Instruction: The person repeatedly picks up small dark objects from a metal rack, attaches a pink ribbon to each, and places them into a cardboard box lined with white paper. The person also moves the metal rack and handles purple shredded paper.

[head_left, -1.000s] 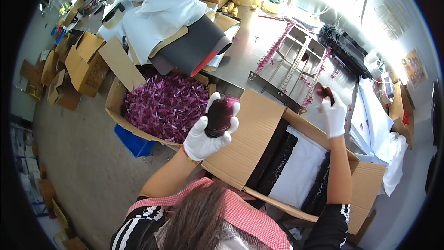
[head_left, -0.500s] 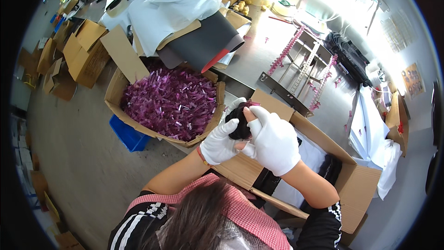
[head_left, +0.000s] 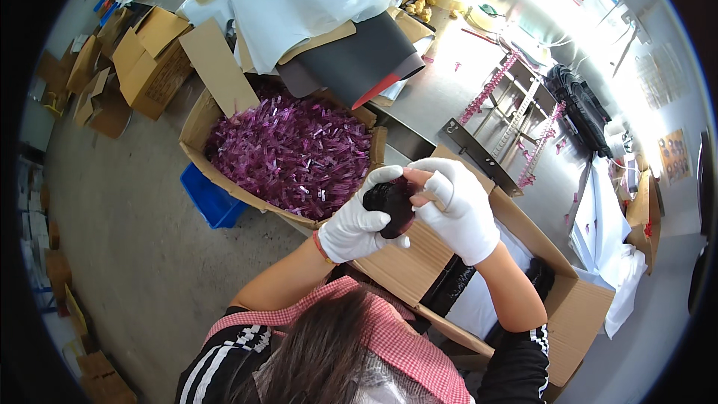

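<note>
Cupped in my left hand (head_left: 357, 218), a rounded dark bundle (head_left: 387, 206) looks black with a reddish-purple tinge on its right side; its exact kind is unclear. My left hand wears a white glove and its fingers are closed round the bundle. On the right, my right hand (head_left: 460, 209) is gloved too, with bare fingertips that pinch at the bundle's upper right edge. Just left of my hands stands a carton (head_left: 196, 138) heaped with small purple translucent strips (head_left: 292, 157). Under my right forearm lies an open cardboard box (head_left: 553, 247) holding black bundles (head_left: 452, 284) and a white sheet (head_left: 479, 295).
A metal frame (head_left: 479, 148) with purple pieces along its rails rests on the steel table (head_left: 419, 108). Black and white sheets (head_left: 307, 7) overhang the strips' carton. A blue bin (head_left: 209, 198) sits below it. Several cartons (head_left: 153, 67) stand on the floor at left.
My right fingers have shifted from across the bundle to its upper right edge, so more of its dark face shows. The surroundings have slid slightly rightward in view.
</note>
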### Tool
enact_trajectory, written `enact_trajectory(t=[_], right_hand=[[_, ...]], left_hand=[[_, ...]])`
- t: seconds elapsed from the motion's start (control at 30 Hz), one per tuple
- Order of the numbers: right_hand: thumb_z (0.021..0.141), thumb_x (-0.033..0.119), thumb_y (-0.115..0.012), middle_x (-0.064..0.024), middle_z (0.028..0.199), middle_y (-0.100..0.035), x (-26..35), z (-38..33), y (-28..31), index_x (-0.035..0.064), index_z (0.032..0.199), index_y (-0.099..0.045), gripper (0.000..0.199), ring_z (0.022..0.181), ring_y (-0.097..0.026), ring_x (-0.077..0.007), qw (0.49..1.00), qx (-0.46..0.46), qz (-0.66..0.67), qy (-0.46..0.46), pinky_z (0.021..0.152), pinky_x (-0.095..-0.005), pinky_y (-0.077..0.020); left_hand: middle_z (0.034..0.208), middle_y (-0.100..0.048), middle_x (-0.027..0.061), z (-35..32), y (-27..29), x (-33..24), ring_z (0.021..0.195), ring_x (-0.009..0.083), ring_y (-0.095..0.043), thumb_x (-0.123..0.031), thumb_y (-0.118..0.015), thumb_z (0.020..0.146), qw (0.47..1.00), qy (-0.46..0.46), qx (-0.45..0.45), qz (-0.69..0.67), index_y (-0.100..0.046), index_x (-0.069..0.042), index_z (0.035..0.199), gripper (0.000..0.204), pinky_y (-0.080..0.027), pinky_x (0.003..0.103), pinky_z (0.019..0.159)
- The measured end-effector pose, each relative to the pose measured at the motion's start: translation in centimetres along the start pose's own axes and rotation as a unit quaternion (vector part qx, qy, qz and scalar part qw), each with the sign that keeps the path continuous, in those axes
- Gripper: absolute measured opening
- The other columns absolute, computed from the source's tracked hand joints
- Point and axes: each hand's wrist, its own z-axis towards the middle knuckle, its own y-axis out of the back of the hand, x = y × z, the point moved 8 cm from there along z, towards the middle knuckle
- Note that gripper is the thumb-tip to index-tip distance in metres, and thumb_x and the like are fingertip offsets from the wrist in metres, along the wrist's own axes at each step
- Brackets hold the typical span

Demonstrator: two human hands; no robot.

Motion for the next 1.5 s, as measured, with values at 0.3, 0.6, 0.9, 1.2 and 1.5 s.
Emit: enact_trajectory(t=[0.3, 0.6, 0.9, 1.2, 1.5], right_hand=[[0.065, 0.011, -0.078, -0.0124, 0.113, -0.061, 2.1, 0.5, -0.8, 0.0086, 0.106, -0.067, 0.042, 0.096, -0.062, -0.0335, 0.991, -0.022, -0.048, 0.119, 0.080, -0.0427, -0.0512], [0.076, 0.021, -0.073, -0.0100, 0.091, -0.062, 0.9, 1.9, -1.7, 0.0077, 0.094, -0.063, 0.024, 0.082, -0.063, -0.0283, 0.999, 0.029, 0.020, 0.022, 0.070, -0.0377, -0.0522], [0.089, 0.025, -0.058, -0.0142, 0.087, -0.061, -1.7, 4.1, -7.7, 0.0076, 0.091, -0.060, 0.018, 0.075, -0.065, -0.0356, 0.988, 0.125, -0.078, -0.036, 0.067, -0.0458, -0.0527], [0.091, 0.038, -0.051, -0.0205, 0.088, -0.071, -4.4, 6.0, -14.3, 0.0070, 0.097, -0.068, 0.036, 0.085, -0.069, -0.0387, 0.955, 0.207, -0.021, -0.213, 0.080, -0.0474, -0.0536], [0.096, 0.041, -0.050, -0.0216, 0.095, -0.071, -6.6, 6.7, -18.4, 0.0050, 0.100, -0.067, 0.040, 0.088, -0.069, -0.0396, 0.939, 0.201, -0.074, -0.268, 0.080, -0.0475, -0.0544]], left_hand=[[0.125, -0.053, 0.0091, -1.0, 0.6, -1.7, 0.110, 0.0262, -0.062, -0.001, -0.065, 0.091, 0.995, -0.047, -0.061, 0.057, -0.049, -0.017, 0.119, 0.037, -0.061, 0.046, 0.084], [0.097, -0.061, -0.0007, -2.4, -0.8, -3.3, 0.094, 0.0081, -0.056, -0.001, -0.085, 0.072, 0.907, -0.018, -0.098, 0.409, -0.059, -0.011, 0.097, 0.038, -0.047, 0.026, 0.083], [0.100, -0.061, 0.0084, -2.4, 1.6, -3.9, 0.083, 0.0178, -0.066, 0.009, -0.073, 0.080, 0.901, 0.009, -0.186, 0.391, -0.052, -0.007, 0.093, 0.030, -0.060, 0.032, 0.069], [0.101, -0.060, 0.0078, -4.7, 5.4, -7.2, 0.092, 0.0183, -0.066, 0.004, -0.067, 0.086, 0.873, 0.032, -0.260, 0.411, -0.048, -0.009, 0.099, 0.027, -0.060, 0.032, 0.066], [0.104, -0.058, 0.0092, -6.5, 4.3, -13.3, 0.103, 0.0250, -0.054, -0.002, -0.079, 0.074, 0.518, -0.144, -0.225, 0.813, -0.056, -0.009, 0.082, 0.025, -0.045, 0.037, 0.087]])
